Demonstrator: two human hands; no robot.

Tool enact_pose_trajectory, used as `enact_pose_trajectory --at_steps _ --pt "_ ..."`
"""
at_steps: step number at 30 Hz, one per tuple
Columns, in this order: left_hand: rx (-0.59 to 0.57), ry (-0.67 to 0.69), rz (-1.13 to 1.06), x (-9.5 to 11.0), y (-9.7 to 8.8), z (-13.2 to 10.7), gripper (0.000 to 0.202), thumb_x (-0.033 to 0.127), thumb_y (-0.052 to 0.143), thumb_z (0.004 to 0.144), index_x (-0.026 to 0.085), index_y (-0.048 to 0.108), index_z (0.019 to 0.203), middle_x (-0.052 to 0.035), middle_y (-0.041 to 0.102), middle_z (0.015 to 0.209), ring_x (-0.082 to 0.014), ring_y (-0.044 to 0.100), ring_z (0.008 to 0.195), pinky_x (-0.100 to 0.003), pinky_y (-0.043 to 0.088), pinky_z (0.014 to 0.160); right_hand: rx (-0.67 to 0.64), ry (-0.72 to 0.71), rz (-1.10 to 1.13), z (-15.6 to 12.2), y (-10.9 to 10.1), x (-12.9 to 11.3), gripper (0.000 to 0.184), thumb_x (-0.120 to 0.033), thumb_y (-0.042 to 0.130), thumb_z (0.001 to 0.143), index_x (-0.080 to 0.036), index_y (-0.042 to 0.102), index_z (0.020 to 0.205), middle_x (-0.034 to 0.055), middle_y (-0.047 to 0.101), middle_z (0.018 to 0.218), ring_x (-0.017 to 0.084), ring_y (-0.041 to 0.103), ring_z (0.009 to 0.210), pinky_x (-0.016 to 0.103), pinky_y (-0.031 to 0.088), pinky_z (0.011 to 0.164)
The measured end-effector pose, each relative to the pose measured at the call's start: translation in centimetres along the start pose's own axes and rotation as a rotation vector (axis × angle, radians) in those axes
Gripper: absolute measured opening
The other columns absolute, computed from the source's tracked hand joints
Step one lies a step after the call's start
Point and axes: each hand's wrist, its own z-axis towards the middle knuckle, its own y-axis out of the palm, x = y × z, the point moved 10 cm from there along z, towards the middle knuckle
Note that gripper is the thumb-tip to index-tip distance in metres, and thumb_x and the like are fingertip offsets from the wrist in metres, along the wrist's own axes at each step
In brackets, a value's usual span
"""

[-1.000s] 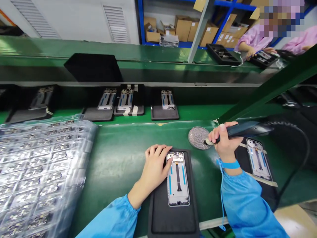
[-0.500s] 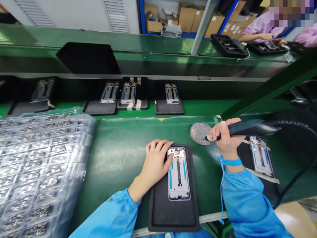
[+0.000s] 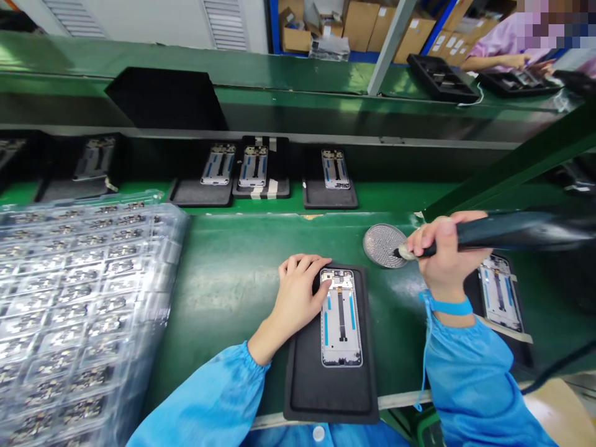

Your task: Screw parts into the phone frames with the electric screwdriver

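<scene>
My right hand [image 3: 449, 254] is wrapped round a dark electric screwdriver [image 3: 516, 231], whose tip rests over a round metal dish [image 3: 379, 241] with a finely dotted surface. What lies in the dish is too small to make out. In front of me a silver phone frame [image 3: 351, 335] with blue strips and a black flex cable lies in a black tray [image 3: 307, 388]. My left hand [image 3: 298, 295] grips the upper left of this phone frame, thumb on its top part and fingers curled at the tray's upper edge.
Stacked clear plastic trays [image 3: 88, 298] of small boards fill the left. Beyond stands a row of black trays with phone frames [image 3: 254, 166]. A taped phone frame [image 3: 500, 292] lies right of my right wrist. A green post [image 3: 512, 164] slants nearby. A co-worker's arms [image 3: 496, 62] show across the bench.
The view has shifted slightly, moving most things a little right and up. The screwdriver's tip stays at the dish, with my right hand slightly farther right. My left hand keeps its hold.
</scene>
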Motion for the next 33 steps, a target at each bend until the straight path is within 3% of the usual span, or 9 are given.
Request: enact_pose_trajectory --at_steps 4,7,9,14,25,30,33 --pt "-0.009 -0.037 -0.03 0.2 -0.1 0.2 0.044 0.025 0.077 0.116 0.03 0.083 0.159 -0.0102 0.084 0.155 -0.038 0.065 0.152 -0.061 0.046 0.134 -0.08 0.029 0.123 -2.2 4.6 -1.8 0.047 -0.058 0.095 0.11 -0.033 0.055 0.107 -0.0152 0.054 0.063 0.011 0.047 0.039 0.025 0.049 0.044" --pt "-0.008 -0.042 -0.025 0.5 0.0 0.1 0.044 0.026 0.077 0.116 0.03 0.083 0.16 -0.0102 0.084 0.156 -0.038 0.065 0.152 -0.06 0.047 0.133 -0.196 0.101 0.201 -4.4 8.5 -1.1 0.045 -0.057 0.094 0.111 -0.032 0.057 0.107 -0.015 0.055 0.064 0.009 0.046 0.039 0.024 0.048 0.043" --pt "-0.004 -0.038 -0.02 0.6 0.0 0.1 0.044 0.026 0.078 0.116 0.03 0.083 0.16 -0.0104 0.084 0.155 -0.0382 0.066 0.152 -0.061 0.047 0.133 -0.236 0.144 0.246 -5.5 10.0 -0.1 0.044 -0.056 0.096 0.11 -0.032 0.059 0.108 -0.0147 0.058 0.066 0.009 0.048 0.039 0.024 0.049 0.043" --pt "-0.01 -0.027 -0.024 1.0 0.2 0.1 0.044 0.027 0.079 0.115 0.03 0.083 0.159 -0.0109 0.084 0.156 -0.0394 0.066 0.152 -0.063 0.047 0.133 -0.262 0.188 0.255 -6.3 10.5 1.2 0.042 -0.053 0.097 0.11 -0.032 0.061 0.107 -0.0146 0.058 0.065 0.009 0.049 0.04 0.023 0.051 0.044" --pt "-0.013 -0.015 -0.01 1.3 0.4 0.0 0.046 0.029 0.076 0.117 0.029 0.081 0.163 -0.0108 0.082 0.157 -0.0391 0.063 0.153 -0.062 0.047 0.134 -0.323 0.197 0.202 -6.9 11.1 1.3 0.045 -0.057 0.097 0.109 -0.033 0.059 0.108 -0.0145 0.057 0.066 0.01 0.05 0.041 0.025 0.053 0.044" --pt "-0.022 -0.002 0.004 1.5 0.3 -0.2 0.049 0.031 0.071 0.12 0.03 0.078 0.168 -0.0124 0.079 0.16 -0.0403 0.06 0.156 -0.062 0.046 0.136 -0.387 0.17 0.166 -7.6 12.0 1.3 0.036 -0.046 0.095 0.111 -0.032 0.062 0.109 -0.0143 0.055 0.071 0.009 0.051 0.043 0.026 0.055 0.046" --pt "-0.025 0.003 0.011 1.3 0.6 0.0 0.049 0.031 0.069 0.12 0.029 0.078 0.168 -0.0138 0.078 0.163 -0.0415 0.059 0.157 -0.065 0.047 0.137 -0.38 0.181 0.155 -7.7 12.3 1.7 0.037 -0.047 0.095 0.109 -0.031 0.062 0.108 -0.0147 0.054 0.07 0.009 0.048 0.042 0.026 0.054 0.045"
